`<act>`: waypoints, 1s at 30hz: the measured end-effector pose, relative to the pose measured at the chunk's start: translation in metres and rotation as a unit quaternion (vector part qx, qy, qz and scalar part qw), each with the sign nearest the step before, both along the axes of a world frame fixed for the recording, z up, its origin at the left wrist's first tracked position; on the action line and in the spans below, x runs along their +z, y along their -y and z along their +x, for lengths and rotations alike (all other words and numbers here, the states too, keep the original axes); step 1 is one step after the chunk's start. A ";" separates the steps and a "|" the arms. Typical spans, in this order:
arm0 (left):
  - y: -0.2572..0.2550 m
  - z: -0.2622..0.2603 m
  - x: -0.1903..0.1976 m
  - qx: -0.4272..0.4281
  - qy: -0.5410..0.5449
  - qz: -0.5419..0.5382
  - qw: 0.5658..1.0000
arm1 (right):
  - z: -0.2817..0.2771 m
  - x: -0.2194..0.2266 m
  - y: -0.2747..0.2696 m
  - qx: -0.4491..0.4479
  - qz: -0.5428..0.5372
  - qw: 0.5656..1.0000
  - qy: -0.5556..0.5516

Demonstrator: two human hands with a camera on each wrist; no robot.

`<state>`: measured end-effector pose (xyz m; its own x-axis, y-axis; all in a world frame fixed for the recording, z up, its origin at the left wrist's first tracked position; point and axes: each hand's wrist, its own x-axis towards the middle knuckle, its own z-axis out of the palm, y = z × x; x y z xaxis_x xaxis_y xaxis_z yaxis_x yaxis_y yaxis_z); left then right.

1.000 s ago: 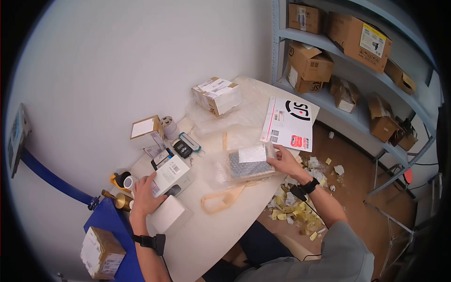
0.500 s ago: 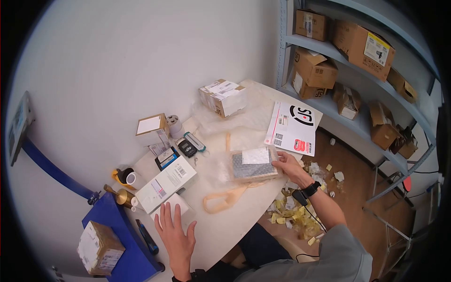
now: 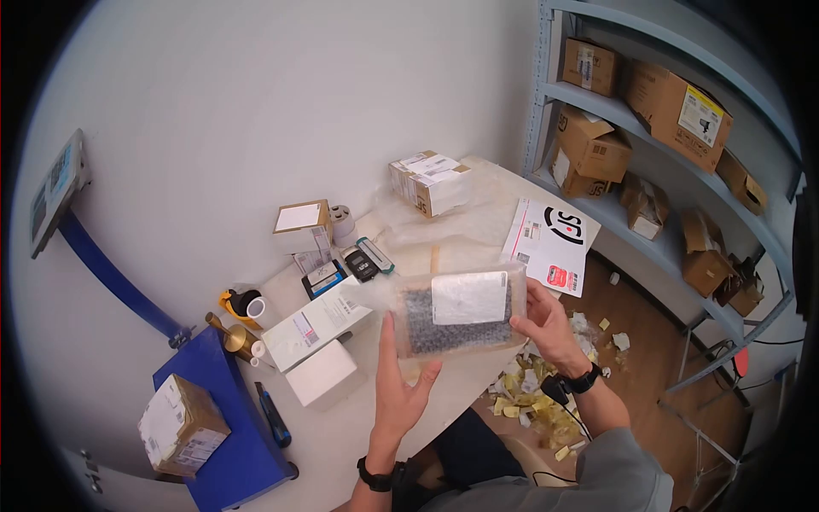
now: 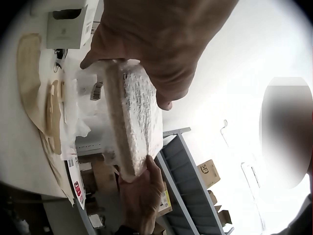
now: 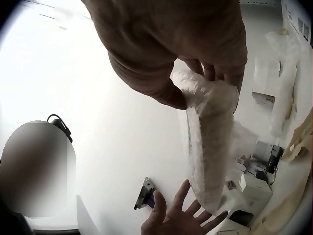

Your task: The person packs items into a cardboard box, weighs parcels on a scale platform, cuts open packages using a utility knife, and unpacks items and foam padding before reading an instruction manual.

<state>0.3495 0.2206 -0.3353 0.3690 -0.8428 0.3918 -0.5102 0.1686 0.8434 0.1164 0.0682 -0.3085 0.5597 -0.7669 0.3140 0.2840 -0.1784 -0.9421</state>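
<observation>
A flat, bubble-wrapped package (image 3: pixel 456 334) with a white label (image 3: pixel 469 299) is raised over the table. My right hand (image 3: pixel 554 331) grips its right end, thumb on the front and fingers behind, as the right wrist view also shows on the wrapped package (image 5: pixel 211 142). At the opposite end is my left hand (image 3: pixel 401 397), its fingers straight; the right wrist view shows that left hand (image 5: pixel 178 218) spread at the package's end. To the left of it lie a long white box (image 3: pixel 314 322) and a smaller white box (image 3: pixel 322 374).
A blue scale (image 3: pixel 243 452) bears a taped carton (image 3: pixel 183 422), with a utility knife (image 3: pixel 271 414) beside it. Another wrapped carton (image 3: pixel 431 181) and a white SF envelope (image 3: pixel 553 243) are at the back. Shelves (image 3: pixel 597 92) stand right, above paper scraps (image 3: pixel 533 410) on the floor.
My right hand has lifted the package off the table toward me. My left hand has let go of the long white box, now lying by the smaller one, and moved right to the package.
</observation>
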 end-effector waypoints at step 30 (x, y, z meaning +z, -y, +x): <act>-0.122 -0.011 -0.107 0.263 -0.430 0.075 0.860 | 0.190 -0.008 0.295 -0.265 -0.194 0.825 -0.461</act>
